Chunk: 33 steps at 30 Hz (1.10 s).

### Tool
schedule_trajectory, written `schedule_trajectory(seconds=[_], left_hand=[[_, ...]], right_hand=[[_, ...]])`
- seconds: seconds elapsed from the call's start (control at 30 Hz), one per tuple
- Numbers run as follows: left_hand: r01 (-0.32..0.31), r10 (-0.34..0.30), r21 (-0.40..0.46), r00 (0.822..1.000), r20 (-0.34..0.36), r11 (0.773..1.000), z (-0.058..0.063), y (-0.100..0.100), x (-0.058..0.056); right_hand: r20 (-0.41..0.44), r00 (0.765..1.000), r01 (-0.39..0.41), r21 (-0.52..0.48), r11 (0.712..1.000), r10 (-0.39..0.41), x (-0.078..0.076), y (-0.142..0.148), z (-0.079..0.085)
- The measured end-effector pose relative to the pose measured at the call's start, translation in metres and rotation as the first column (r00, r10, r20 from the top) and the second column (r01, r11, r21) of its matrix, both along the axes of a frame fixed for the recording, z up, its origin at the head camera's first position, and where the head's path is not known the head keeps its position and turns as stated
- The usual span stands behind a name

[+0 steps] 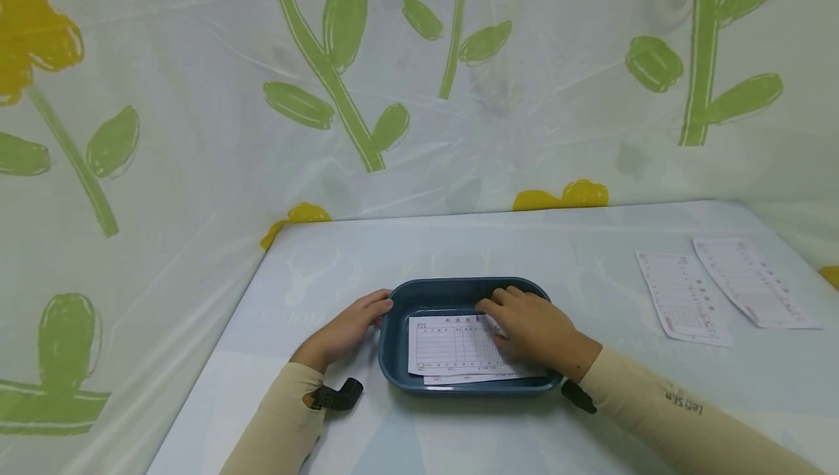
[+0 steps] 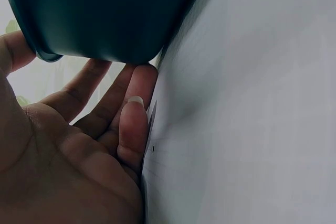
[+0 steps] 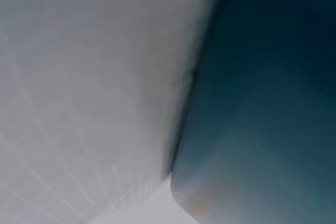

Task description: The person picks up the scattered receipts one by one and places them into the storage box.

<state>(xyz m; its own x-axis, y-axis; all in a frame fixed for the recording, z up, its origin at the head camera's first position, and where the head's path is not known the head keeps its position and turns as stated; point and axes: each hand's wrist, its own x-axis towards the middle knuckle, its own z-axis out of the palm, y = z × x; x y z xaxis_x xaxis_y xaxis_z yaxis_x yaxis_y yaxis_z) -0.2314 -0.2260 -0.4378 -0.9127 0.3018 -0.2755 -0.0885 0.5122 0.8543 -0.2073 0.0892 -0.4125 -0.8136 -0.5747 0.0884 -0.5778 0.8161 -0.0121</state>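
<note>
A dark blue-green plastic tray [image 1: 393,344] with rounded corners stands on the table. Inside it lies a small stack of printed paper slips [image 1: 442,347], the top one ruled as a form. From the left, my left hand [image 1: 350,326] touches the tray's outer wall and rim with its fingertips; the left wrist view shows these fingers [image 2: 79,90] mostly straight against the wall [image 2: 105,19]. My right hand [image 1: 534,326] reaches over the right side into the tray, its fingers spread over the right part of the slips. It is out of the right wrist view, where the tray's wall [image 3: 262,119] shows.
Two more printed slips, a nearer one [image 1: 682,296] and a farther one [image 1: 754,282], lie on the pale table [image 1: 524,438] at the right. Behind the table's far edge hangs a white curtain [image 1: 524,147] with yellow flowers and green leaves.
</note>
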Motion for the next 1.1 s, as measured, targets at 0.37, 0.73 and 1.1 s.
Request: schedule_trajectory(seconds=[0.37,0.73,1.1], left_hand=[[-0.007,0.007,-0.024,1.0,-0.006,1.0,-0.003,0.0,0.001],[0.011,-0.011,-0.025,1.0,-0.018,1.0,-0.001,0.001,0.002],[0.019,-0.02,-0.024,0.999,-0.027,1.0,0.0,0.0,0.003]], right_hand=[[-0.036,0.999,0.002,-0.281,0.96,-0.012,0.001,0.009,-0.001],[-0.175,0.985,-0.08,-0.493,0.866,-0.008,0.008,0.031,0.01],[-0.113,0.987,0.042,-0.523,0.851,-0.118,0.015,0.058,0.024]])
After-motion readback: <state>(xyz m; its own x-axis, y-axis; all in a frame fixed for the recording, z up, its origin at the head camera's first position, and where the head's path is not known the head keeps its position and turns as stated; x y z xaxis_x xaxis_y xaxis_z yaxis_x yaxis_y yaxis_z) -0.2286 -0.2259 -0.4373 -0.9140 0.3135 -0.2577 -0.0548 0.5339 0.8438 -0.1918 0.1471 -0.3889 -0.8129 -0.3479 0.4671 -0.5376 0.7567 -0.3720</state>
